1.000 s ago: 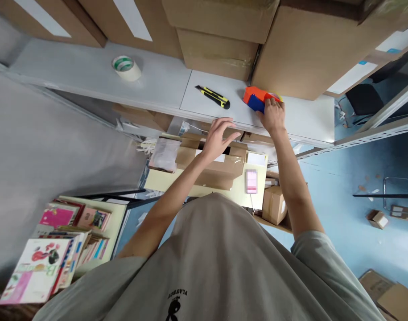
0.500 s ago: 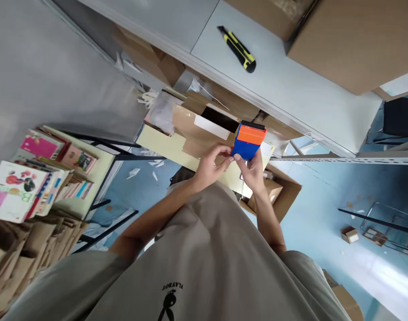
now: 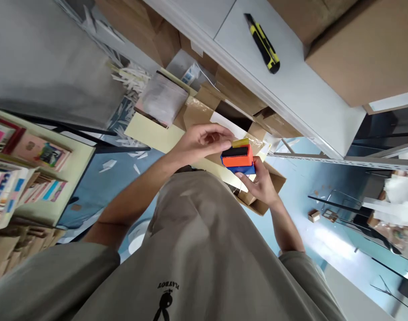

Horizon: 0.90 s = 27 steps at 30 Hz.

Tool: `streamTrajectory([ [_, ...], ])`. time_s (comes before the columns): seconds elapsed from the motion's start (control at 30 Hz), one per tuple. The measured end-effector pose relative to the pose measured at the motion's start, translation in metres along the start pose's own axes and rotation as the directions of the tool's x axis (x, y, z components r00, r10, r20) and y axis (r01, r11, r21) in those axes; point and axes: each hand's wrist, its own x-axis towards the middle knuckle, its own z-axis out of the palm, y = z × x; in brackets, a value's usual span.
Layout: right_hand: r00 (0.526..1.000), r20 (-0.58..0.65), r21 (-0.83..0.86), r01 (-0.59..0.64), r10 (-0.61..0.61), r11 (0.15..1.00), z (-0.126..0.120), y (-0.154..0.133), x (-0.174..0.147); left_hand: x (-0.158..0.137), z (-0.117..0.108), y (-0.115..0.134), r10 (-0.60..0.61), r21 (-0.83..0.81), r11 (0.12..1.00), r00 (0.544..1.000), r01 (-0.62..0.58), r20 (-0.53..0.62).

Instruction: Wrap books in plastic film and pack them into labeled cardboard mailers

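Note:
My right hand [image 3: 262, 183] grips a blue and orange packing tape dispenser [image 3: 237, 159] from its lower right side, thumb along the blue body. The dispenser's black edge faces up, and yellowish tape [image 3: 240, 142] shows behind it. My left hand [image 3: 207, 140] is at the dispenser's upper left, thumb and fingers brought together against the edge of the tape. What exactly lies between those fingertips is partly hidden. Beyond both hands stands a brown cardboard box [image 3: 204, 113] with a dark opening and a white label, on a pale yellow tabletop [image 3: 140, 129].
A yellow and black utility knife [image 3: 264, 44] lies on the white shelf [image 3: 297, 93] ahead, beside large cartons [image 3: 360, 53]. Clear plastic bags [image 3: 163, 98] sit left of the box. Books [image 3: 33, 151] fill a rack at left. An open carton [image 3: 275, 183] stands below my right hand.
The dispenser has turned in my right hand, so its black edge and the tape now face up. My left hand has moved up to its upper left side. The view has shifted.

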Motion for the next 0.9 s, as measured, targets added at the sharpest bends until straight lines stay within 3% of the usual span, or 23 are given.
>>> streamTrajectory([
  [0.13, 0.997, 0.065, -0.159, -0.032, 0.043, 0.987, 0.000, -0.036, 0.014, 0.000, -0.025, -0.003, -0.003, 0.007, 1.000, 1.000, 0.003, -0.023],
  [0.37, 0.965, 0.203, -0.298, -0.103, 0.169, 0.949, 0.004, -0.098, 0.062, -0.006, -0.067, -0.030, 0.004, -0.104, 0.994, 0.984, -0.023, -0.178],
  [0.6, 0.902, 0.196, -0.413, -0.280, 0.385, 0.867, 0.019, -0.141, 0.122, -0.006, -0.082, -0.065, -0.021, -0.166, 0.985, 0.944, -0.036, -0.329],
  [0.77, 0.810, 0.298, -0.519, -0.307, 0.506, 0.797, -0.020, -0.188, 0.154, 0.019, -0.122, -0.104, -0.080, -0.187, 0.982, 0.844, -0.024, -0.530],
  [0.9, 0.732, 0.191, -0.597, -0.443, 0.654, 0.670, -0.042, -0.228, 0.194, 0.054, -0.139, -0.134, -0.195, -0.312, 0.950, 0.833, 0.028, -0.518],
])
